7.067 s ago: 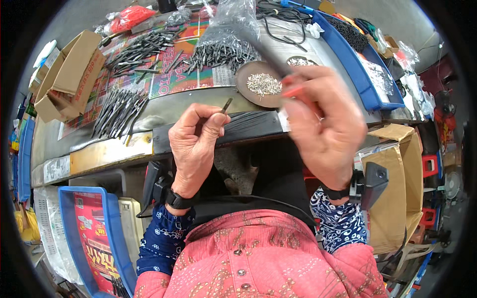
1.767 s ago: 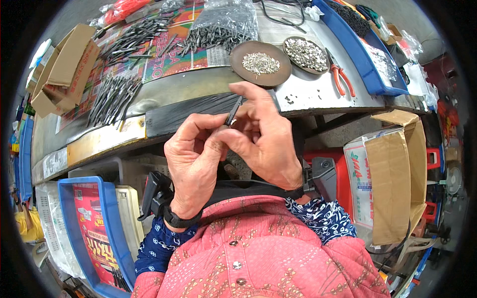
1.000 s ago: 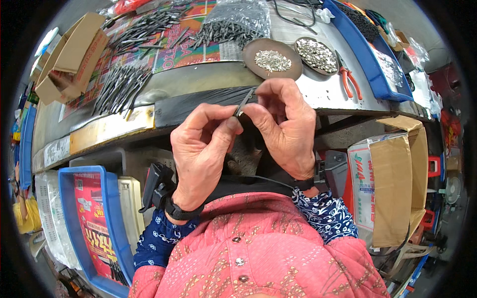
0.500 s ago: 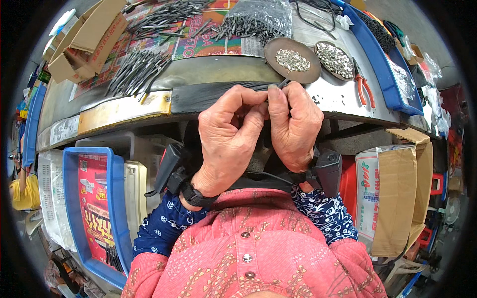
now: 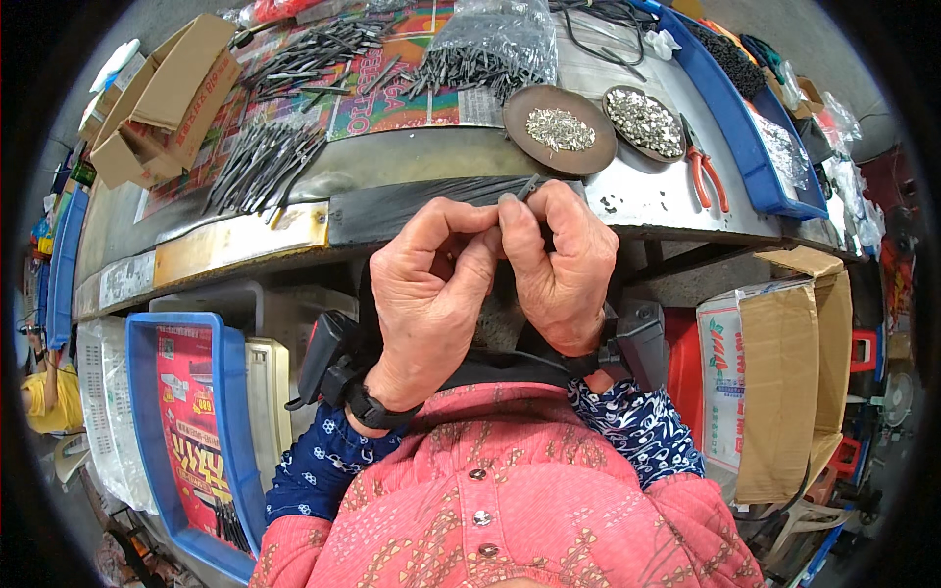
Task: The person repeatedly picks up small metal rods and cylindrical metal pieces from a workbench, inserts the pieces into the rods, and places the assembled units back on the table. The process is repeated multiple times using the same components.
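Note:
My two hands meet at the table's near edge, fingertips together. My right hand [image 5: 564,279] is closed in a pinch, and the short end of a thin black strip [image 5: 530,184] sticks out past its thumb and forefinger. Against the right thumb, my left hand [image 5: 431,294] also pinches; what lies between its fingers is hidden. Under and beyond the fingertips is a dark covering [image 5: 412,204] along the table edge. Just past the hands stands a round brown dish [image 5: 522,137] with small silvery metal pieces [image 5: 561,129].
Bundles of black strips [image 5: 263,167] lie at the left, with a clear plastic bag [image 5: 500,34] of more behind. A second dish of metal pieces [image 5: 643,122], red-handled pliers [image 5: 705,181] and a blue tray [image 5: 755,147] are at the right. Cardboard boxes [image 5: 794,382] and a blue bin [image 5: 235,412] flank me below.
The whole view has shifted slightly, so table and hands sit a little lower and farther left in the picture. Both hands keep their pinch, with little visible change between them.

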The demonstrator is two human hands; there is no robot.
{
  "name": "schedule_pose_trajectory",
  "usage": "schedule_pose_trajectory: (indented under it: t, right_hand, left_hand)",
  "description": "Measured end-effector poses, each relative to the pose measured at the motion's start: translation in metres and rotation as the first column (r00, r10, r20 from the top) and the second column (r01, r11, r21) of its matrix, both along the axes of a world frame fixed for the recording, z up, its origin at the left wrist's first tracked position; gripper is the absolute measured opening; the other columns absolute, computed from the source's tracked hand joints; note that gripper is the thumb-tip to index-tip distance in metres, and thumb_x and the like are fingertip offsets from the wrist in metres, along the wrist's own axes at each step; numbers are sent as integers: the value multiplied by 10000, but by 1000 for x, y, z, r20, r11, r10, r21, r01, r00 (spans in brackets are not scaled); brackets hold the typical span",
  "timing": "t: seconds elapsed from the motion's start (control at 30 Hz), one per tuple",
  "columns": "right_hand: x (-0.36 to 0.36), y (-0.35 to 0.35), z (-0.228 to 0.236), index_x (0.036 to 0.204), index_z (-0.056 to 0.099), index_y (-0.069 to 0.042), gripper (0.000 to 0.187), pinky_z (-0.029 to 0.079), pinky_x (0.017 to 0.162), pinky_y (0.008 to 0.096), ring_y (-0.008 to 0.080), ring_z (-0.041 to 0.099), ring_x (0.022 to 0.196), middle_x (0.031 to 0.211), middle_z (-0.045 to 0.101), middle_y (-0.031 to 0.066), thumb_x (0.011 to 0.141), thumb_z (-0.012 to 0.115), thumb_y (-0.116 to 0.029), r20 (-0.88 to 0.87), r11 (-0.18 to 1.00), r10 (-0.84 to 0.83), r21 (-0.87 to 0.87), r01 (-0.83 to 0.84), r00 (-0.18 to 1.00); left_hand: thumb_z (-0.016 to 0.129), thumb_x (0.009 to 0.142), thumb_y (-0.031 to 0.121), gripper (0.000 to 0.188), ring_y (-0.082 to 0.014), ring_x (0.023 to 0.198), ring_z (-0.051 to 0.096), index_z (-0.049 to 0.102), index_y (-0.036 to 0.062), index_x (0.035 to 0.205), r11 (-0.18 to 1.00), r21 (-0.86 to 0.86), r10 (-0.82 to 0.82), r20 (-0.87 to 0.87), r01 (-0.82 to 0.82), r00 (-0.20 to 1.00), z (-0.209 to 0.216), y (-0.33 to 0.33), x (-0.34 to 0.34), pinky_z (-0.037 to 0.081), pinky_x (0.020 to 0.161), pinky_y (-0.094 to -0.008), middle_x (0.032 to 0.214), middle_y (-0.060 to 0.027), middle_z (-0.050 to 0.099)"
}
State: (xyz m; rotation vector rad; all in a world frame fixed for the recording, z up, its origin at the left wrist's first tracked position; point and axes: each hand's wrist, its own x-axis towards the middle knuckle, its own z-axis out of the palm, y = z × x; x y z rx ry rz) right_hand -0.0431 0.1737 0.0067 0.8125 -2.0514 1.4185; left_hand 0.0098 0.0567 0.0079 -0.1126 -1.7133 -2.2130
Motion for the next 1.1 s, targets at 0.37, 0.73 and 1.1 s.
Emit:
schedule_pose_trajectory:
  t: [0.37,0.73,1.1]
  right_hand:
    - [-19,20,-4,783,594,7,236,407,519,268,134,481,556,628,540,61,883,689,-184,147,998,-40,-36,45,988]
    - [-36,22,-22,778,592,-1,185,408,533,239,87,482,576,649,550,32,863,704,-120,204,993,2,-118,23,979]
    - [-34,24,-17,780,594,3,164,410,524,248,98,482,558,647,546,37,858,699,-95,153,994,18,-108,-1,988]
  left_hand:
    - [651,779,-59,126,-269,716,622,660,-3,891,580,-724,179,-335,-374,925,3,-50,-7,493,640,-314,804,-119,626]
    - [582,681,-60,163,-313,728,537,589,28,818,228,-883,-6,-423,-410,906,-11,-58,-32,442,670,-395,775,-112,540]
    - [619,743,-52,128,-315,750,570,637,9,853,369,-840,29,-419,-399,908,-11,-43,-34,460,683,-385,796,-129,590]
